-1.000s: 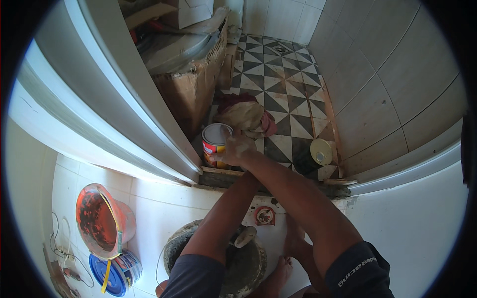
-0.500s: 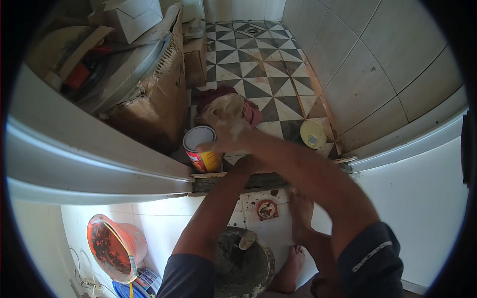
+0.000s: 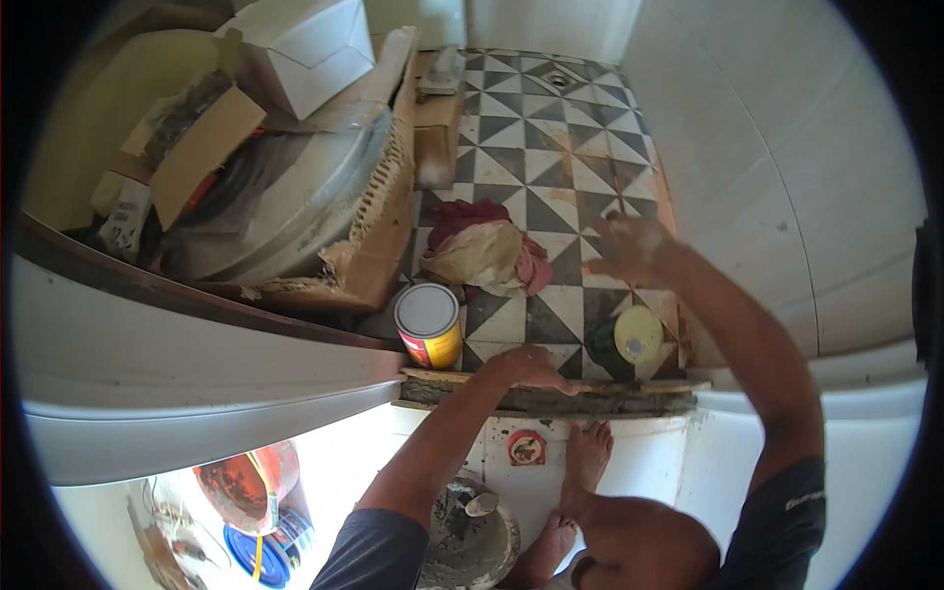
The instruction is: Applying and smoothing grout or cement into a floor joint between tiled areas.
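Note:
My left hand (image 3: 532, 370) is at the doorway sill, its fingers stretched to the right by the strip of grey mortar (image 3: 610, 401); it holds nothing that I can see. Over the patterned floor, my right hand (image 3: 634, 250) hangs with fingers apart and nothing in them, slightly blurred. Below it stands a pale yellow round container (image 3: 638, 334). A yellow and red can with a grey lid (image 3: 429, 324) stands left of my left hand. Beyond the can lies a crumpled heap of maroon and beige cloth (image 3: 482, 254).
A bucket of grey mortar (image 3: 462, 541) with a tool handle in it stands by my feet. Near it lies a red tape measure (image 3: 526, 448). An orange bucket (image 3: 251, 487) and a blue lid (image 3: 258, 557) are at lower left. A torn cardboard box (image 3: 383, 226) fills the upper left.
My right hand has moved away from beside the can to the right, over the floor tiles. My left hand now shows on the sill. The view has shifted, with more of the box showing.

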A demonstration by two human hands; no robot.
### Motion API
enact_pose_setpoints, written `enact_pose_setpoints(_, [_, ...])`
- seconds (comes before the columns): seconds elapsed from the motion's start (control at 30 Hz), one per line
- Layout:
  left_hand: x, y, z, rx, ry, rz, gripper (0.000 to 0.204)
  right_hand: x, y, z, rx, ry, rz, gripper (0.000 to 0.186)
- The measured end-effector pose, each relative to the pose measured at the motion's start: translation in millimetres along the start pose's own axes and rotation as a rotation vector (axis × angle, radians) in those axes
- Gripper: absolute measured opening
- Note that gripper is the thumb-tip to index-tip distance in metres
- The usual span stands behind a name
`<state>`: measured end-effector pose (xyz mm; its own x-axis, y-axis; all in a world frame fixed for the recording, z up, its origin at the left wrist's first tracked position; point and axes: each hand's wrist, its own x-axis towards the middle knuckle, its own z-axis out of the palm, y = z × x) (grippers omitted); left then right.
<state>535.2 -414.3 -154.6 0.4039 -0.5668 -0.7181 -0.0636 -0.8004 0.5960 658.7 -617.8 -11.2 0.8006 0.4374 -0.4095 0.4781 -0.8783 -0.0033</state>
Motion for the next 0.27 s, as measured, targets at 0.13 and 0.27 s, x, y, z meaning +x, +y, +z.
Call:
enact_pose_setpoints(0.13, [6,5,9,-0.052,0.055,-0.015,0.099,18,8,54,0.308,0.131,-0.015,0.091])
enact_pose_setpoints(0.27, [-5,3,-9,-0.003,0.062,-0.093,0.103,65,-4,85,0.423,0.259,-0.125,0.097])
